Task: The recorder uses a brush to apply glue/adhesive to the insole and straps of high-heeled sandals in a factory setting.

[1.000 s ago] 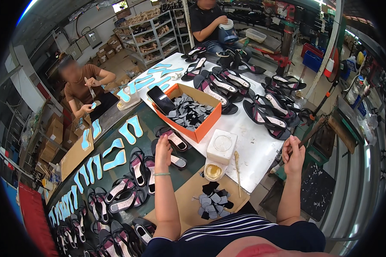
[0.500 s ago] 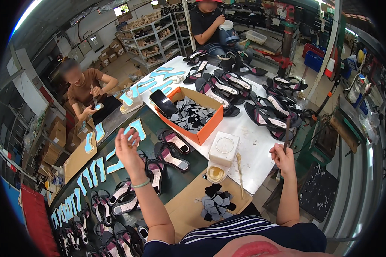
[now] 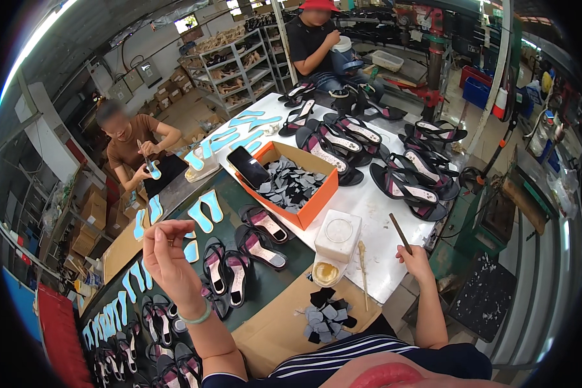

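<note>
My right hand [image 3: 417, 264] grips a thin dark-brown stick [image 3: 399, 233], which points up and left above the right edge of the white table. My left hand [image 3: 174, 265], with a pale green bangle at the wrist, is raised over the dark green bench. Its fingers are loosely bent and apart, with nothing plainly between them. Just right of it lie black and purple sandals [image 3: 226, 268]. Between my arms, grey and black patches [image 3: 326, 315] are heaped on brown cardboard [image 3: 265, 336]. A small dish of yellowish paste [image 3: 326, 271] sits beside a white block [image 3: 338, 236].
An orange box [image 3: 320, 205] holds many patches, with a phone [image 3: 247, 167] resting on its corner. More sandals [image 3: 414, 169] crowd the table's far right. Light-blue insoles [image 3: 205, 210] line the bench. One co-worker [image 3: 139, 145] works at left; another person [image 3: 313, 45] sits behind.
My left hand has moved left and down, its fingers curling more. My right hand has shifted slightly left and down, and the stick now tilts left.
</note>
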Motion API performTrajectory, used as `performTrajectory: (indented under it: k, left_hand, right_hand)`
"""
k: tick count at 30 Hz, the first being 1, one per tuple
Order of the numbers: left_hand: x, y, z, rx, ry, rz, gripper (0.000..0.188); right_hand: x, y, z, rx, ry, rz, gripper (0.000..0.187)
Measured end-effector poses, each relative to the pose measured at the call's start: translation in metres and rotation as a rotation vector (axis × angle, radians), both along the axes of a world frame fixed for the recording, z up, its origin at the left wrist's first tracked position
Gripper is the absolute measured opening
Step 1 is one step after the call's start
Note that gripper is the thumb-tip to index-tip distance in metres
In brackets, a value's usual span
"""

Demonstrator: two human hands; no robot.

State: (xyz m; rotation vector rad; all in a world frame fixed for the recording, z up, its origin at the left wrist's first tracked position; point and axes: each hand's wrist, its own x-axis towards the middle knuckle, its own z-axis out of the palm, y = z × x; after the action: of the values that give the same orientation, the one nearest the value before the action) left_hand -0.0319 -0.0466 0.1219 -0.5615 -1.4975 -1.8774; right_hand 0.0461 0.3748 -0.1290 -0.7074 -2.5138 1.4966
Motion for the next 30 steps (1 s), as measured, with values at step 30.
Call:
performTrajectory:
  k: [30]
  left_hand:
    - [0.09,0.118,0.096,0.121,1.165,-0.612,0.043]
  right_hand:
    - [0.0,0.022,-0.036,0.348,-0.129,0.073,0.058]
